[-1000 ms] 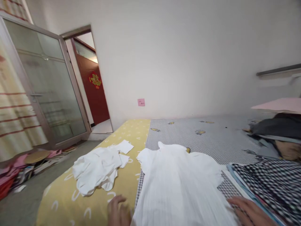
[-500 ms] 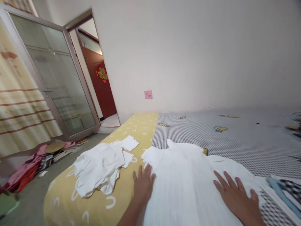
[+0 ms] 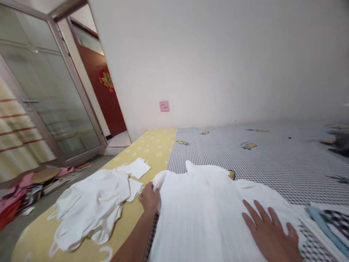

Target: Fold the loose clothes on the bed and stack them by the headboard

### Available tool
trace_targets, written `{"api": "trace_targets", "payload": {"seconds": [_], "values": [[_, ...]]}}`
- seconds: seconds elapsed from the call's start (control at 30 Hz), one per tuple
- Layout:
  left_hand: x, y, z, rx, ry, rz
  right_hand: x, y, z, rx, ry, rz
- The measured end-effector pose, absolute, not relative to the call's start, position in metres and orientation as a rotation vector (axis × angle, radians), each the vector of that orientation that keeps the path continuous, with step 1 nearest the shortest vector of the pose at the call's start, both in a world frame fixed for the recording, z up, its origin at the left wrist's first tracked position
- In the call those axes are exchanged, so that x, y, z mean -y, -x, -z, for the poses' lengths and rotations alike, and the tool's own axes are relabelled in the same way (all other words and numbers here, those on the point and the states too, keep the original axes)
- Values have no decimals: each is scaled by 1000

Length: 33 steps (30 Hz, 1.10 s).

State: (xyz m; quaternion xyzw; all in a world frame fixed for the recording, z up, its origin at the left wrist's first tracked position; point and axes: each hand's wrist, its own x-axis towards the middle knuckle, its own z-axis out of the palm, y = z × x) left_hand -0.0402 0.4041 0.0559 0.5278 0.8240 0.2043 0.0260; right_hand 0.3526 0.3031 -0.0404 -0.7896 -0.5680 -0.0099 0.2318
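A white ribbed shirt point(image 3: 201, 214) lies spread over the bed in front of me, its collar end pointing toward the wall. My left hand point(image 3: 150, 198) has its fingers closed on the left sleeve edge of this shirt. Flat on the shirt's right side rests my right hand point(image 3: 268, 227), fingers spread. To the left, a crumpled white garment point(image 3: 92, 203) lies on the yellow sheet, with white cards or tags point(image 3: 137, 168) beside its upper right end.
The bed has a yellow patterned sheet point(image 3: 160, 140) and a grey checked sheet point(image 3: 215, 147) with pineapples. Folded cloths point(image 3: 327, 225) lie at the right. A pink note point(image 3: 164, 106) sticks to the wall. Clothes and books point(image 3: 51, 178) lie on the floor near the glass door point(image 3: 51, 80).
My left hand has moved up and left from lying open at the shirt's side, and has closed on the sleeve. My right hand stays flat. The view has shifted right.
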Motion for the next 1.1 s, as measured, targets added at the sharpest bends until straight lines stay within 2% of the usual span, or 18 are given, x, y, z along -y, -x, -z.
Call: {"api": "trace_targets", "payload": {"seconds": [0.23,0.33,0.43,0.53,0.6,0.73,0.9,1.1], "values": [[-397,39,-74,-2619,-1817,-553,-293,-331,1,1589,2446,46],[-396,20,-81,-2605,-2208,-747,-293,-328,0,1594,2438,108],[-376,-21,-75,-1947,-2878,-885,-294,-328,2,1587,2416,170],[-348,-69,-55,-1032,-3107,-581,-293,-327,0,1590,2418,141],[-341,-92,-40,-865,-2985,-422,-292,-327,-1,1602,2433,117],[-371,-110,-26,-1207,-2700,-304,-291,-330,0,1617,2474,128],[-429,-115,-32,-1574,-2567,-262,-291,-333,2,1615,2476,73],[-434,-97,-38,-1568,-2635,-257,-289,-333,-3,1622,2475,3]]}}
